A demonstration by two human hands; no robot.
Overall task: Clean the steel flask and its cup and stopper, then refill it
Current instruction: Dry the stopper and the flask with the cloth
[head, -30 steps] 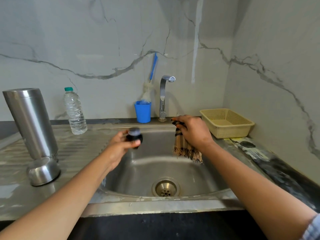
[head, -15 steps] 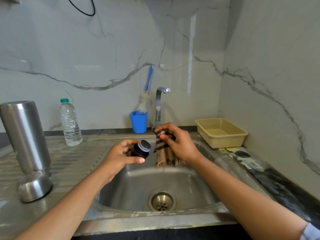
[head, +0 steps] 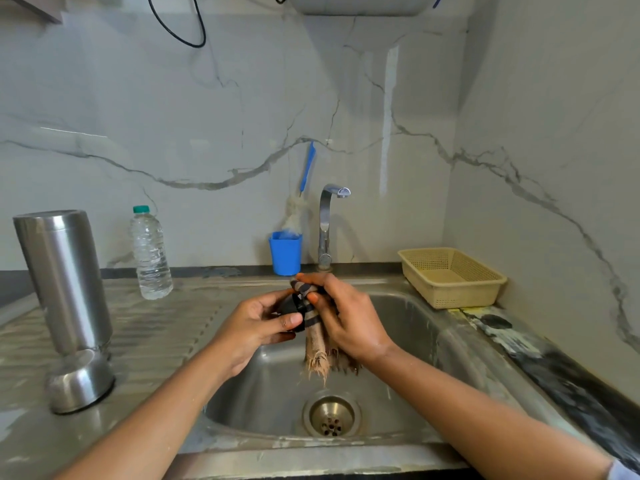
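- The left hand (head: 254, 329) holds the small black round stopper (head: 290, 305) above the stainless steel sink basin (head: 410, 329). Thumb and fingers are curled around the stopper body.
- The right hand (head: 351, 322) grips a brown-and-dark checked cloth (head: 316, 342) and presses it against the right side of the stopper. The fingers are closed over the cloth, and its frayed end hangs into the basin.
- Both hands work just in front of the chrome tap (head: 325, 223), near the rear rim of the basin. Open room lies below them, down to the round drain (head: 331, 415).
- The tall cylindrical steel flask (head: 62, 278) stands on the ribbed steel drainboard (head: 162, 336), well to the left of the hands.
- The domed steel cup (head: 81, 382) sits mouth-down just in front of the flask base, near the front edge of the drainboard.
- A clear plastic water bottle (head: 150, 254) with a green cap stands at the rear of the drainboard. Any print on it cannot be read.
- A blue plastic holder (head: 285, 254) containing a blue-handled brush (head: 308, 168) stands just left of the tap.
- A beige perforated plastic basket (head: 450, 277) sits in the right rear corner, beside the basin rim.
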